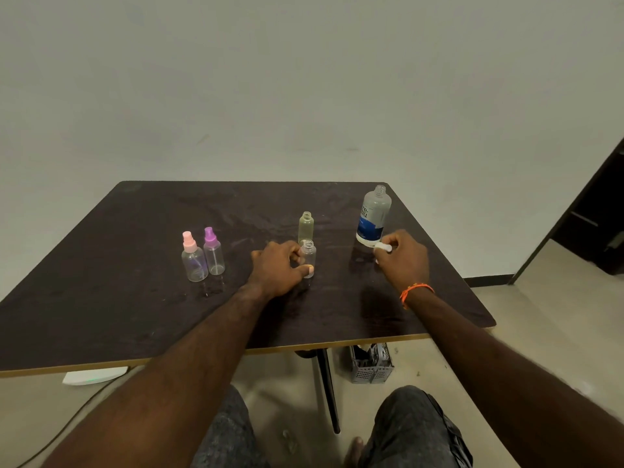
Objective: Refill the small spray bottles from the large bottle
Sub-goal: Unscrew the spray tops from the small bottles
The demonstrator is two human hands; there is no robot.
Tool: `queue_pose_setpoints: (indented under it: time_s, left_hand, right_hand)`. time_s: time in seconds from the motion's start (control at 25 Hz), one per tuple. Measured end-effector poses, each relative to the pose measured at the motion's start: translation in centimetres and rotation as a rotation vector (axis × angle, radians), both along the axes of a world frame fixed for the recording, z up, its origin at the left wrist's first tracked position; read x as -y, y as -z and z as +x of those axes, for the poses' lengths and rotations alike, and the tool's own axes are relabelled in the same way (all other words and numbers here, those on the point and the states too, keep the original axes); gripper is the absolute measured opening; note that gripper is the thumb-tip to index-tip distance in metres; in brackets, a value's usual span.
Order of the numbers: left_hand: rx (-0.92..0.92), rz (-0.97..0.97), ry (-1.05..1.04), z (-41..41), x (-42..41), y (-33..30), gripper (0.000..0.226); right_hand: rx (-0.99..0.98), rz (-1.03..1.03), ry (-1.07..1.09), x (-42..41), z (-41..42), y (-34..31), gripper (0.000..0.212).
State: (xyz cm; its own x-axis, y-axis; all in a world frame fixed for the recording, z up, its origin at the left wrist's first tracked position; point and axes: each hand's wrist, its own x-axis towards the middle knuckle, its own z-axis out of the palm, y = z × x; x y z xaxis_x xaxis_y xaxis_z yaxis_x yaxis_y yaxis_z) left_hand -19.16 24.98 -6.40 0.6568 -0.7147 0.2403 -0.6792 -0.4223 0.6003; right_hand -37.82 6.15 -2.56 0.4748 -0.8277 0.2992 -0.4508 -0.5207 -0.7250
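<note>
Two Hands Busy, Four Little Bottles Waiting

Two hands are out over the dark table (135, 309), and I pick the big bottle (373, 216) as my marker for where things are.

Closest to me, and to the left of the big bottle, my left hand (277, 265) wraps its fingers and thumb around a small clear bottle (309, 256). Its top is off. I hold it so it will not tip over when I pour.

My right hand (401, 256) sits just in front of the big bottle. Its fingers are curled and they pinch a small white thing (383, 247). I think it is a cap or a spray top, but it is too small to be sure. I keep it in my fingers so it does not roll away.

Far left of the big bottle stand two little bottles side by side, one with a pink sprayer (193, 258) and one with a purple sprayer (212, 252). Both look empty.

Just behind the bottle I hold stands a yellowish bottle (306, 228), open on top.

Farthest back, the big bottle stands up straight with no cap, ready to pour.
</note>
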Motion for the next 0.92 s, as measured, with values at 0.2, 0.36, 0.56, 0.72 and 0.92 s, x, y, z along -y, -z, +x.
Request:
queue_pose_setpoints:
  time_s: [0.2, 0.36, 0.56, 0.72, 0.92]
  left_hand:
    - [-0.011, 0.005, 0.001, 0.2, 0.1, 0.0, 0.023]
    - [-0.025, -0.006, 0.006, 0.3, 0.2, 0.2, 0.024]
    - [-0.035, -0.033, -0.011, 0.2, 0.1, 0.5, 0.026]
    - [-0.030, -0.034, -0.023, -0.2, 0.1, 0.4, 0.027]
    - [-0.012, 0.000, -0.050, -0.3, -0.1, -0.2, 0.026]
  right_hand:
    - [-0.049, -0.031, 0.095, 1.8, -2.7, 2.3, 0.015]
    - [-0.220, -0.048, 0.092, 2.2, -2.7, 3.6, 0.018]
    - [-0.304, -0.076, 0.129, 2.4, -2.4, 3.7, 0.028]
    - [-0.300, -0.129, 0.151, 1.8, -2.8, 3.2, 0.047]
    - [-0.212, -0.325, -0.062, -1.7, -0.3, 1.6, 0.041]
